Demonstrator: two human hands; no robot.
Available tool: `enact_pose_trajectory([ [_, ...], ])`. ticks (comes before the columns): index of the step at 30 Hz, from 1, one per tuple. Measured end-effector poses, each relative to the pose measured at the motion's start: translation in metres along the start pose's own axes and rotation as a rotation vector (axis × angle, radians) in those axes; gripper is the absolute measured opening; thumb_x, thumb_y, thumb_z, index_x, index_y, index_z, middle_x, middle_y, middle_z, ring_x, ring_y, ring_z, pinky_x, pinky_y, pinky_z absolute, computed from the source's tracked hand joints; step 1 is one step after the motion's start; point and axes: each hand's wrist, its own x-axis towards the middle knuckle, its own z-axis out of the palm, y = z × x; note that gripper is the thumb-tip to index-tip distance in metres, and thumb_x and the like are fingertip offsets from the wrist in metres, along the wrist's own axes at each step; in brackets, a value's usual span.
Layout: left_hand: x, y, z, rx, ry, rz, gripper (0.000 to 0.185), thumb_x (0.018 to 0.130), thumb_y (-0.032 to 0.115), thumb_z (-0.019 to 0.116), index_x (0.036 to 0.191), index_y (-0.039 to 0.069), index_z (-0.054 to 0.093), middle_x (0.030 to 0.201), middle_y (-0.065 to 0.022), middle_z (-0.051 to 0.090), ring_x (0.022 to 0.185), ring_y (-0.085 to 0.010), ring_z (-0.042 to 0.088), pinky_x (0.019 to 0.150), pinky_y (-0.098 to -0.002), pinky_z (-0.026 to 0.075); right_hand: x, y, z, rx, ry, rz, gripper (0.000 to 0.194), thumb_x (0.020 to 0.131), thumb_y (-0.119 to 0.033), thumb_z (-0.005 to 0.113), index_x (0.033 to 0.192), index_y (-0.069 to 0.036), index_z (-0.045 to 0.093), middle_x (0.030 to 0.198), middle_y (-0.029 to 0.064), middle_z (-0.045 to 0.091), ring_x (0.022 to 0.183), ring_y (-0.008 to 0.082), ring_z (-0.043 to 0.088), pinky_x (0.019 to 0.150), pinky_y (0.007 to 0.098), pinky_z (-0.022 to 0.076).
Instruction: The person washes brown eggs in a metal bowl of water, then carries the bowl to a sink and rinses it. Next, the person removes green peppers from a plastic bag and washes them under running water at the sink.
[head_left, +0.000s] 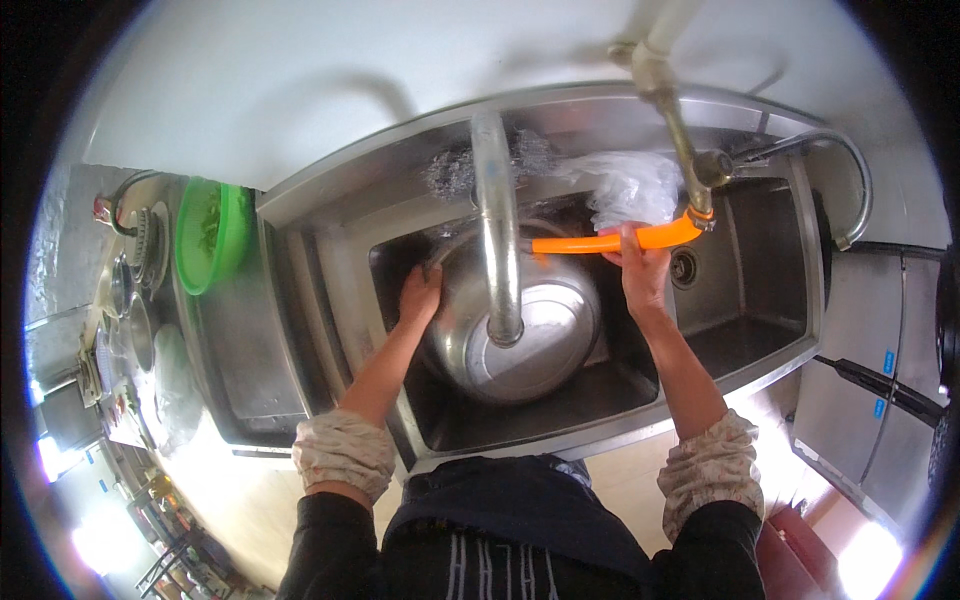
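A large round stainless steel basin (529, 352) sits tilted in the left bowl of the sink. My left hand (421, 292) grips its rim at the left side. My right hand (641, 266) is closed around an orange hose (574, 245), which is clamped to an old metal tap (701, 180). The hose's free end points left over the back part of the basin. A thick metal spout (499, 232) hangs over the basin and hides part of it. Whether water leaves the hose is hard to tell.
Behind the basin lie steel scouring pads (454, 169) and a clear plastic bag (637, 184). The right sink bowl (765, 322) has a drain, with a curved faucet (862, 180) beyond. At left, a green colander (232, 240) with greens stands beside the sink, near metal bowls (140, 330).
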Motion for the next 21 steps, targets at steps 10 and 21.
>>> enact_pose_trajectory([
  [10,-0.059,0.068,-0.023,0.047,-0.248,0.264,0.079,0.08,0.047,0.058,0.138,0.001,0.029,0.141,-0.0216,0.031,0.13,-0.0351,0.031,0.107,-0.0406,0.025,-0.012,-0.011,-0.022,-0.12,-0.213,0.091,0.02,0.093,-0.023,0.051,0.095,-0.003,0.051,0.088,0.0111,0.063,0.084,0.0199,0.065,0.07,0.0309,0.0566],
  [21,-0.058,0.077,0.005,0.285,-0.037,0.645,0.065,0.085,0.042,0.056,0.133,0.002,0.037,0.137,-0.0192,0.037,0.126,-0.0359,0.036,0.104,-0.0455,0.03,-0.026,-0.019,-0.047,-0.485,-0.19,-0.041,0.021,0.092,-0.02,0.05,0.091,0.0,0.057,0.074,0.0091,0.066,0.066,0.0134,0.062,0.059,0.0253,0.0511],
])
